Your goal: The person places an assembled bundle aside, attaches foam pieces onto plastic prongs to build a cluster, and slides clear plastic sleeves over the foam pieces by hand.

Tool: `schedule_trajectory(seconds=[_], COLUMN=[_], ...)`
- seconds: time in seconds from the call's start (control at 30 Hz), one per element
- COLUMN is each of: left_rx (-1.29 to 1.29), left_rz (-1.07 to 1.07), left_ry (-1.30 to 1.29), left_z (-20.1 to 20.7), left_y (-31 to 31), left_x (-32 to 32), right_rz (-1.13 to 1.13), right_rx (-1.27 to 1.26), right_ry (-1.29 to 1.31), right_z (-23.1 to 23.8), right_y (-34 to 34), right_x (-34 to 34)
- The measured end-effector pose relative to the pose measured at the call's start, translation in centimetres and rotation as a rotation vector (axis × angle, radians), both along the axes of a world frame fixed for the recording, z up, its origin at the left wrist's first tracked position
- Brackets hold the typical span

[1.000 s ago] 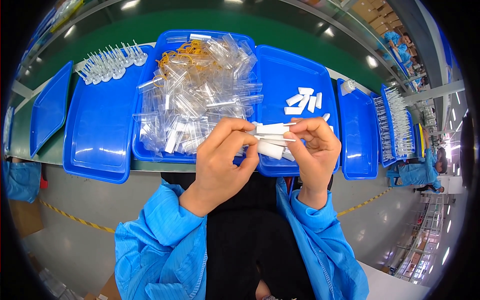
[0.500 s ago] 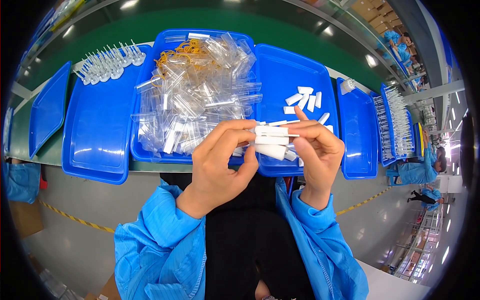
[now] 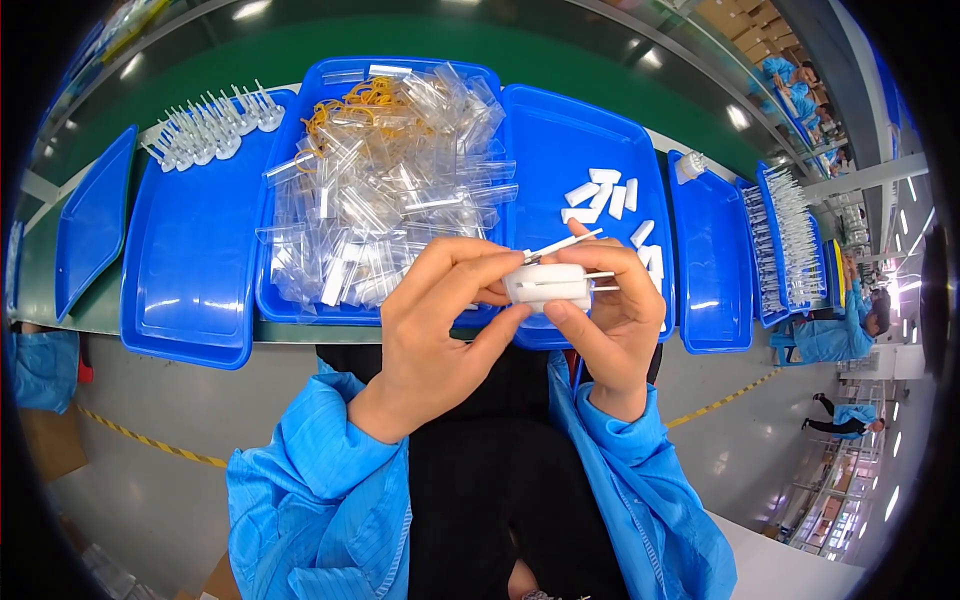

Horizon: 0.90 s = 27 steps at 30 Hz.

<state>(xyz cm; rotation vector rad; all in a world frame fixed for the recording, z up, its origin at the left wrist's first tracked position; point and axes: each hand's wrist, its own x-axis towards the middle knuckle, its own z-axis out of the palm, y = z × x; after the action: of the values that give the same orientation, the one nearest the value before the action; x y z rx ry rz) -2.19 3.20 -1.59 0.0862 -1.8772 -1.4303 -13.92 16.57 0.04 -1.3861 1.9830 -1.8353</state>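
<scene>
Both hands meet in front of my chest on a small bundle of white plastic pieces (image 3: 547,283) with thin white sticks poking out to the right. My left hand (image 3: 440,325) pinches the bundle's left end between thumb and fingers. My right hand (image 3: 610,315) cups it from the right and below. Behind the hands a blue tray (image 3: 290,300) is heaped with clear plastic sleeves (image 3: 385,190) and some yellow rubber bands (image 3: 350,100). A second blue tray (image 3: 550,140) to the right holds several loose white caps (image 3: 600,195).
An empty-looking blue tray (image 3: 190,290) lies left, with white stick parts (image 3: 205,130) at its far end. More blue trays (image 3: 710,260) with rows of white sticks (image 3: 790,235) stand right. Green tabletop (image 3: 560,50) runs behind. Other workers in blue coats (image 3: 830,335) sit far right.
The bundle has been squeezed into a tighter block between my hands. Both hands stayed at about the same place in front of the trays.
</scene>
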Motion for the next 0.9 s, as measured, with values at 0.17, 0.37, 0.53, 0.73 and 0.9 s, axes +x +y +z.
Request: schedule_trajectory(seconds=[0.17, 0.37, 0.53, 0.73, 0.9], left_rx=[-0.046, 0.048, 0.348, 0.396, 0.314], left_rz=[0.003, -0.096, -0.197, -0.139, -0.094], left_ry=[-0.031, -0.115, -0.2, -0.152, -0.178], left_z=[0.0, 0.0, -0.1, -0.4, -0.5], left_y=[-0.1, -0.6, -1.5, -1.1, -0.8], left_x=[-0.1, -0.1, 0.3, -0.4, -0.5], right_rz=[0.126, 0.189, -0.096, -0.206, -0.19], right_rx=[-0.049, -0.032, -0.151, 0.542, 0.597], right_ry=[0.022, 0.017, -0.037, 0.437, 0.48], right_z=[-0.4, -0.5, 0.1, -4.5, -6.6], right_y=[-0.2, -0.2, 1.2, 1.0, 0.1], right_x=[-0.4, -0.4, -2.2, -2.8, -2.8])
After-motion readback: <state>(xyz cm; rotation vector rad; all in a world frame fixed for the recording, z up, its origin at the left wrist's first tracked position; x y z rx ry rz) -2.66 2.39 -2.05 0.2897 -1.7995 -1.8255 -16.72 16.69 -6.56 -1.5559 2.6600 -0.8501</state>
